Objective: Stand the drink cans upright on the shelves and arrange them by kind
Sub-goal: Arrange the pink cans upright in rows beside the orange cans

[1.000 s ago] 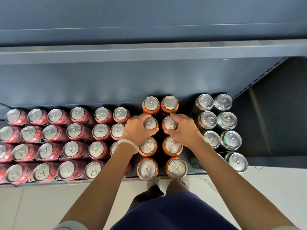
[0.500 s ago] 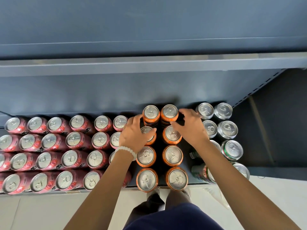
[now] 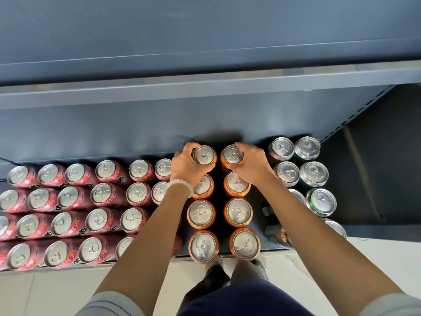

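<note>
1. Dark blue shelf: carrying all cans upright, sorted by kind into blocks.
2. Red cans: occupying the left of the shelf, packed in four rows.
3. Silver cans: standing at the right end in two columns.
4. Orange cans: standing in two columns in the middle.
5. Left hand, wearing a white bead bracelet: gripping the rearmost left orange can.
6. Right hand: gripping the rearmost right orange can.
</note>
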